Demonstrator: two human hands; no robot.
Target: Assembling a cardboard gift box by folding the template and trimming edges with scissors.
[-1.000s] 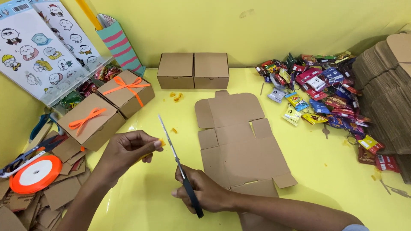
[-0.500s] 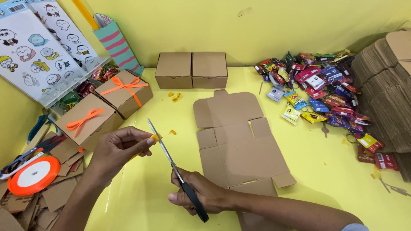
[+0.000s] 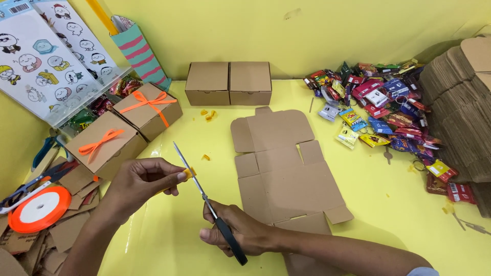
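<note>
Scissors [image 3: 204, 197] now lower, blades against pinched yellow strip [image 3: 190, 173].

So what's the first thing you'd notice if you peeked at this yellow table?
Probably the scissors near the front, held in the right hand, with their blades at a little yellow-orange strip pinched in the left hand. Next, the big heap of colourful packets at the right, and the two cardboard boxes with orange bows at the left. A flat, unfolded cardboard box lies in the middle.
</note>
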